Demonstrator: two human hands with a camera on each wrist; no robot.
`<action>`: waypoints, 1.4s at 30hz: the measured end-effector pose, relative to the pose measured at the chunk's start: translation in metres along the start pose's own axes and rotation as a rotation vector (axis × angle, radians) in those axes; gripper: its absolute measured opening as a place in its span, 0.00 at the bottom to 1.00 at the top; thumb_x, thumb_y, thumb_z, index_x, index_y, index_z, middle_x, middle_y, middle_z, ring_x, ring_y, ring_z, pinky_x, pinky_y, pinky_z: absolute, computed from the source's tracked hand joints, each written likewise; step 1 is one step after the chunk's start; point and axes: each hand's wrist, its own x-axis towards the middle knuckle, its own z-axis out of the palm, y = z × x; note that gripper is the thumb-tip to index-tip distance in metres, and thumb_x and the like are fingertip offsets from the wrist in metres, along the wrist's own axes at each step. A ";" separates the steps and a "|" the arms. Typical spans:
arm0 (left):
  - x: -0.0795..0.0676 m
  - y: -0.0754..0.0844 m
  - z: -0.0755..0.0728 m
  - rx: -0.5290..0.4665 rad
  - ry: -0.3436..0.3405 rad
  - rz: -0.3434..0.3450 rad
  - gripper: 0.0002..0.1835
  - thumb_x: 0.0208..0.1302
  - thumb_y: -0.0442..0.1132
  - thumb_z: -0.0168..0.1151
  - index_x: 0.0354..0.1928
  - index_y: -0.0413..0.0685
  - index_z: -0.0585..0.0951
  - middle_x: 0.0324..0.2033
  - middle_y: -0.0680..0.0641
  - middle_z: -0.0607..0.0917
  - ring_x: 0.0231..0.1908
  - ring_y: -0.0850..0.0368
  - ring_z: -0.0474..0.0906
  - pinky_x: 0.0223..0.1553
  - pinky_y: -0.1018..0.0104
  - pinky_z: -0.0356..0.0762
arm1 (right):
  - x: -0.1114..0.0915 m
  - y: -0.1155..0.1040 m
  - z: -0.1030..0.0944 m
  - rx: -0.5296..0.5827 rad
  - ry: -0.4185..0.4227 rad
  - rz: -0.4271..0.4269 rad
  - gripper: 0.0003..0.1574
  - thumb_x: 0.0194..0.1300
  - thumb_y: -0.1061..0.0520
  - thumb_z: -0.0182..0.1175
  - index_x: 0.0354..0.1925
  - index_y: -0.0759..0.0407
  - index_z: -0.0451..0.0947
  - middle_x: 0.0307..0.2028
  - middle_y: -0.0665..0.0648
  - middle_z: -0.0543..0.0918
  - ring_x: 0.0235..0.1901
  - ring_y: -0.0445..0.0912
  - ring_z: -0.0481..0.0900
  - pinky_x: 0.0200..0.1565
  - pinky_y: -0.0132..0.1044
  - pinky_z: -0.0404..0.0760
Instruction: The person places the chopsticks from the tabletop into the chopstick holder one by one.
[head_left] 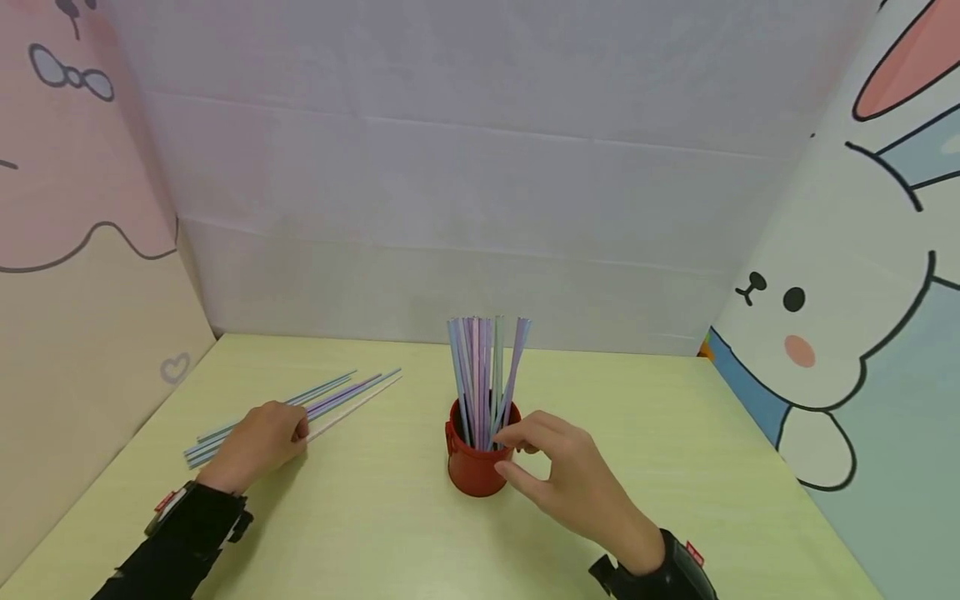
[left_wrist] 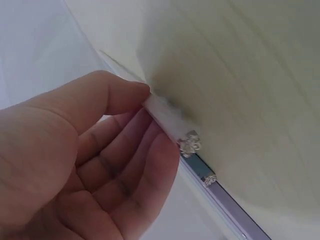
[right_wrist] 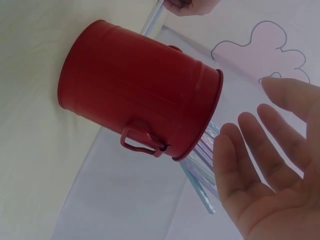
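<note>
My left hand (head_left: 258, 442) is over a loose bundle of pastel sticks (head_left: 330, 404) lying on the left of the table. In the left wrist view its thumb and fingertips pinch a white stick (left_wrist: 167, 120) near one end, whose tip looks crumpled and silvery. A purple stick (left_wrist: 232, 207) lies just below it. A small red metal bucket (head_left: 477, 475) stands upright near the middle, holding several blue, purple, pink and green sticks (head_left: 480, 375). My right hand (head_left: 573, 479) is beside the bucket's rim, fingers loosely bent and holding nothing; the right wrist view shows its open palm.
The pale yellow table (head_left: 390, 533) ends at a white sheet (head_left: 465, 192) behind. Cartoon-printed panels stand at both sides, a pink and cream one (head_left: 82, 333) on the left and a rabbit one (head_left: 862, 317) on the right.
</note>
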 end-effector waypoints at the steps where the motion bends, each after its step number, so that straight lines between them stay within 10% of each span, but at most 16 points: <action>1: 0.000 0.000 0.000 -0.011 -0.005 0.000 0.08 0.53 0.30 0.67 0.26 0.48 0.78 0.22 0.54 0.75 0.23 0.59 0.67 0.27 0.62 0.70 | 0.000 0.000 0.000 -0.001 -0.001 0.002 0.19 0.56 0.56 0.70 0.45 0.43 0.77 0.38 0.39 0.76 0.36 0.35 0.71 0.36 0.29 0.77; 21: -0.035 0.056 -0.094 -0.073 -0.091 0.131 0.12 0.53 0.33 0.65 0.29 0.61 0.75 0.20 0.65 0.72 0.23 0.69 0.67 0.24 0.71 0.71 | 0.005 -0.004 -0.006 -0.006 0.013 -0.020 0.20 0.55 0.58 0.71 0.45 0.44 0.78 0.38 0.40 0.76 0.36 0.36 0.71 0.36 0.29 0.77; 31: -0.036 0.104 -0.090 -0.088 0.001 0.346 0.14 0.49 0.32 0.64 0.28 0.64 0.75 0.22 0.69 0.71 0.24 0.72 0.67 0.25 0.73 0.71 | 0.020 -0.025 0.004 -0.034 0.045 -0.146 0.20 0.53 0.60 0.71 0.45 0.47 0.78 0.42 0.44 0.76 0.40 0.37 0.70 0.36 0.26 0.76; 42: -0.017 0.155 -0.069 -0.156 -0.100 0.396 0.09 0.52 0.33 0.65 0.29 0.58 0.78 0.25 0.65 0.72 0.22 0.70 0.67 0.23 0.75 0.70 | 0.028 -0.042 0.023 -0.099 -0.015 -0.224 0.13 0.54 0.59 0.69 0.39 0.49 0.80 0.38 0.41 0.76 0.40 0.37 0.69 0.41 0.25 0.73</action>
